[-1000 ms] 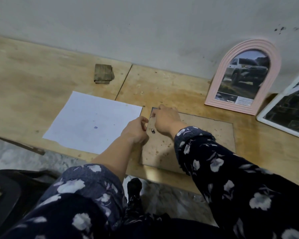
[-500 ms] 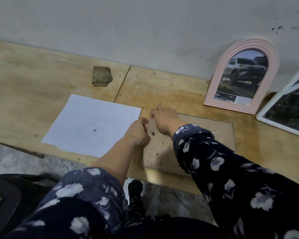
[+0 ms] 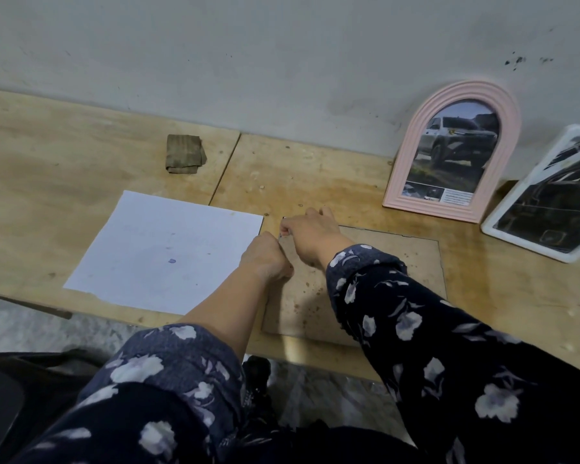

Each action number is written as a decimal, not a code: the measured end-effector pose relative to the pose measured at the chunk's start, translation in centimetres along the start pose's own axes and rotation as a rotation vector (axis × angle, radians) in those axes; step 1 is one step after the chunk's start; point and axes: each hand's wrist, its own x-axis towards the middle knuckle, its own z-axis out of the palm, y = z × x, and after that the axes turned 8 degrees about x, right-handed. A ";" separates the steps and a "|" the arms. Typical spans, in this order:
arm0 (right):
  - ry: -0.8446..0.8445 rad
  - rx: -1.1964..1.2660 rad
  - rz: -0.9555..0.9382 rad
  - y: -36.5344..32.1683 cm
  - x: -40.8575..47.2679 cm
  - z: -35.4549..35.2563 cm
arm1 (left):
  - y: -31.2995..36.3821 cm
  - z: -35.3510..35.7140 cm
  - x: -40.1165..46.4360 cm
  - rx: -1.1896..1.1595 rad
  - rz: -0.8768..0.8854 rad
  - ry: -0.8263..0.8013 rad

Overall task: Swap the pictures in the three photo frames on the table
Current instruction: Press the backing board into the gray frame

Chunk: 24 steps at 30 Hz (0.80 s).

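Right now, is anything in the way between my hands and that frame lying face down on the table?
Nothing visible is. Both the left hand and right hand are already at the upper left corner of the face-down frame, working at its backing. The white sheet of paper lies beside it to the left, apart.

three photo frames (image 3: 451, 152), one paper sheet (image 3: 161, 252), one folded cloth (image 3: 184, 154)

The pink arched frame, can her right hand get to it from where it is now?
Probably yes. The right hand is at the face-down frame's corner, and only bare table lies between it and the pink arched frame.
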 end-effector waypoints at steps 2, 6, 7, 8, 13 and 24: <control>-0.030 0.010 0.022 0.0 -0.1 -0.1 | 0.2 -0.1 -0.1 0.017 -0.019 0.016; -0.081 0.086 0.074 0.3 0.1 0.2 | 0.4 -0.4 0.0 0.050 -0.025 -0.001; -0.079 0.094 0.067 0.3 0.1 0.3 | 0.5 -0.4 -0.1 0.059 -0.027 0.000; -0.060 0.109 0.055 0.3 -0.1 0.4 | 0.5 -0.5 -0.1 0.059 -0.034 0.000; 0.178 0.275 0.092 2.0 -1.5 0.4 | 1.0 -0.6 -0.7 0.059 -0.069 0.014; 0.086 0.164 0.374 7.7 -4.9 1.1 | 1.7 -0.7 -1.1 0.105 -0.107 0.000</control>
